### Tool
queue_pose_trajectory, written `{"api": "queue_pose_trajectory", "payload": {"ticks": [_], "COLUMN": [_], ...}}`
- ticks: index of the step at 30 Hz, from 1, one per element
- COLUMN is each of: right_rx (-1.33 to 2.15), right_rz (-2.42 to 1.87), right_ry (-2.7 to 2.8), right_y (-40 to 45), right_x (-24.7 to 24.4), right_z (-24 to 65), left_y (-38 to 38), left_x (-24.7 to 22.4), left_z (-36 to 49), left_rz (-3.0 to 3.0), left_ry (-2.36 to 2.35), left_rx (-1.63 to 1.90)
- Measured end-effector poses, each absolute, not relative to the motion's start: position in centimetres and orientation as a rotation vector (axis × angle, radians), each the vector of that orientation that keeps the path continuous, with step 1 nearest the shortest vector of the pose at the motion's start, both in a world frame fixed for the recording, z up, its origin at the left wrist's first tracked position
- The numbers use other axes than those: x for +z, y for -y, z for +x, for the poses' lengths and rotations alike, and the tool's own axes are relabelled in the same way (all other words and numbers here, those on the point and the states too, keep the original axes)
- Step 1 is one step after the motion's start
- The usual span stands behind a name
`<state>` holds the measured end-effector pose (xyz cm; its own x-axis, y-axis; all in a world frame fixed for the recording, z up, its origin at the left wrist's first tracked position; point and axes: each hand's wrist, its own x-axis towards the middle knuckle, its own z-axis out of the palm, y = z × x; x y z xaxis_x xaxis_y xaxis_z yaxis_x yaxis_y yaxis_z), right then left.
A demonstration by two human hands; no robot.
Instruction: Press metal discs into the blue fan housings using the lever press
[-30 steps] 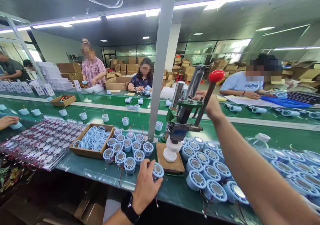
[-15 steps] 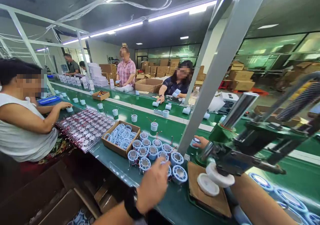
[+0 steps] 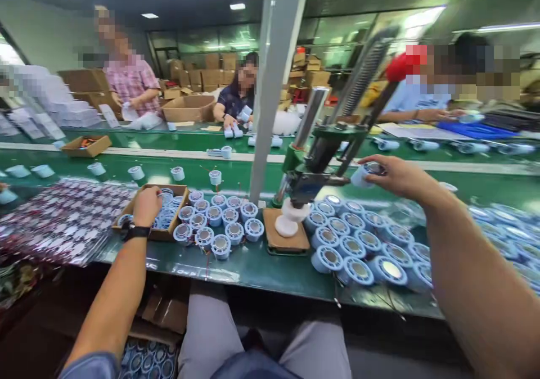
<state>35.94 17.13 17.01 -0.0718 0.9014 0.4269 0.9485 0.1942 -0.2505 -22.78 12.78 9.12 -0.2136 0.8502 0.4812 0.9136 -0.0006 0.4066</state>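
My left hand [image 3: 147,204] reaches into the cardboard box of blue rings [image 3: 171,210], its fingers bunched at the rings; whether one is pinched is too small to tell. My right hand [image 3: 390,174] grips a light blue cup-shaped part [image 3: 361,175] above the belt, right of the press. The green hand press [image 3: 310,185] has white round pads over a brown board [image 3: 274,233]. Blue round housings [image 3: 220,246] with silver centres stand in rows left of the press. More housings [image 3: 352,247] stand to its right, below my right hand.
A grey post [image 3: 270,86] rises behind the press. Red-wired plates [image 3: 63,216] cover the bench at left. Single cups [image 3: 215,177] stand on the green belt [image 3: 194,190]. Across the line are several people and a small open box [image 3: 86,145]. Blue rings [image 3: 147,359] fill a container below the bench.
The view has swung right. My left hand has moved from the left group of housings to the ring box. My right hand has come out from behind the press with the cup part.
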Motion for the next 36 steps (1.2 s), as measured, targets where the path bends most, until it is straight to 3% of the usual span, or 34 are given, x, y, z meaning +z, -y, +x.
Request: {"api": "queue_pose_trajectory", "payload": {"ticks": [3,7,9,12,18,25,32,36], "right_rx": [0.024,0.532,0.747,0.806,0.657,0.625,0.809,0.855], "right_rz": [-1.616,-1.231,-1.139,-1.076,-1.166,-1.284,-1.150,-1.170], "right_ry": [2.044,2.312,2.377,2.309,1.841,1.529,1.596,1.617], "right_y": [-9.3,-1.2,0.1,-0.1,0.1,0.2,-0.5,-0.5], "right_x": [15.5,9.4,5.7,1.4,-2.6,-5.0,-4.9,-4.7], "right_z": [37.2,30.5,26.6,23.3,22.1,18.1,17.5,18.1], "left_y": [-9.1,-3.0,-1.5,-1.6,-3.0,-1.9,-1.6,-1.8], "left_x": [7.8,2.1,-0.7,-2.8,-2.6,-1.1,0.5,0.3], "left_z": [-15.8,-3.6,-0.1,0.6,-2.0,0.5,3.8,3.8], "left_rz": [-2.022,-2.600,-2.672,-2.773,-3.076,-2.687,-2.803,-2.807], "left_ry": [1.884,1.271,1.320,1.483,1.619,1.959,1.904,1.986], "left_rx": [-1.124,-1.001,-0.876,-0.788,-0.770,-1.383,-1.132,-1.234]}}
